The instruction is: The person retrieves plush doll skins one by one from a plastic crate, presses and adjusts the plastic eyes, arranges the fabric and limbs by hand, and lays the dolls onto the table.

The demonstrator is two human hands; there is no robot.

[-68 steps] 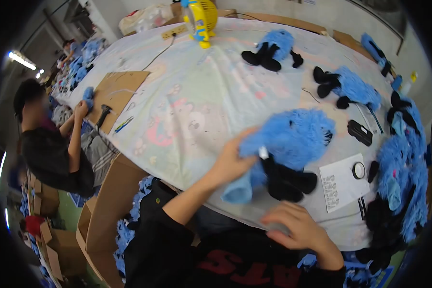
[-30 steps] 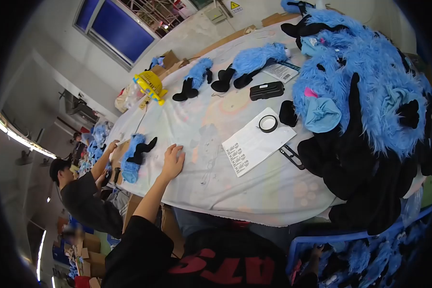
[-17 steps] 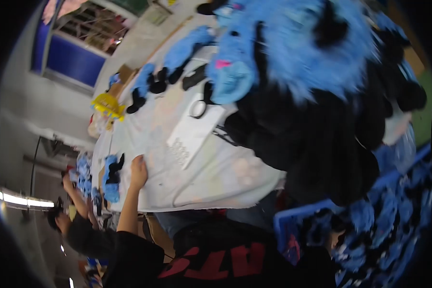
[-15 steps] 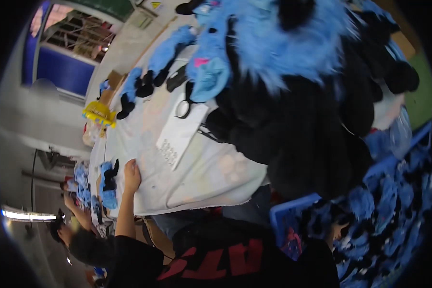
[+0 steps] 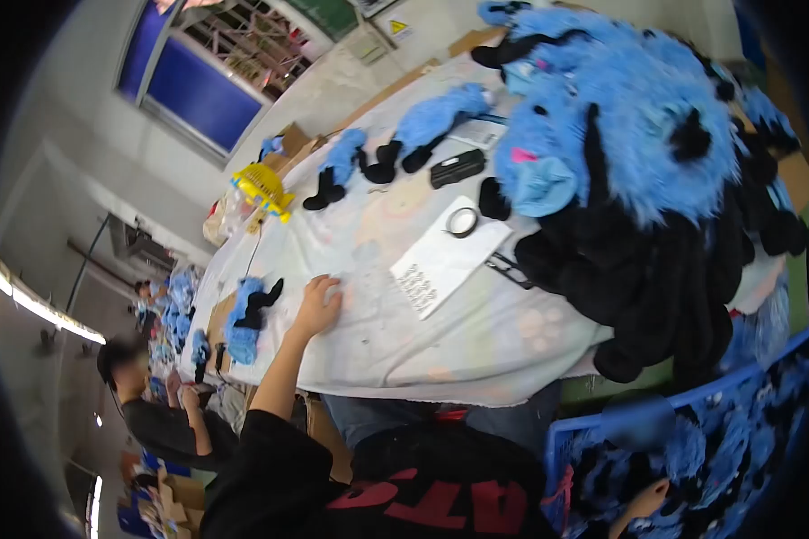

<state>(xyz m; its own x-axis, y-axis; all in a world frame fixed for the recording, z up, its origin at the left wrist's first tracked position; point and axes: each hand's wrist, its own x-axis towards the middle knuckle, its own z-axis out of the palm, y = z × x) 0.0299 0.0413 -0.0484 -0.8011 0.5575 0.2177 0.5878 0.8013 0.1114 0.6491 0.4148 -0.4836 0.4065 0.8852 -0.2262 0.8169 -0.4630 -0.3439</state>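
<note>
Blue crate (image 5: 555, 449): right hand (image 5: 647, 499) amid plush pieces (image 5: 688, 449) (grip unclear); left hand (image 5: 319, 305), loosely spread, on tablecloth (image 5: 377, 359).

A heap of plush toys (image 5: 638, 117) covered the right end of the table (image 5: 404, 355). Left of it, two toys (image 5: 436, 117) and a fan (image 5: 261, 186) lined the far edge. Mid-table, tape (image 5: 461, 236) lay on paper (image 5: 436, 278). Another toy (image 5: 240, 328) lay left of the left hand (image 5: 319, 305); the right hand (image 5: 649, 499) was at a bin (image 5: 555, 454) below the near right corner.

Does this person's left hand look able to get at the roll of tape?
Probably yes: the left hand looks empty, and nothing bulky stands between it and the roll of tape on the printed white paper.
</note>
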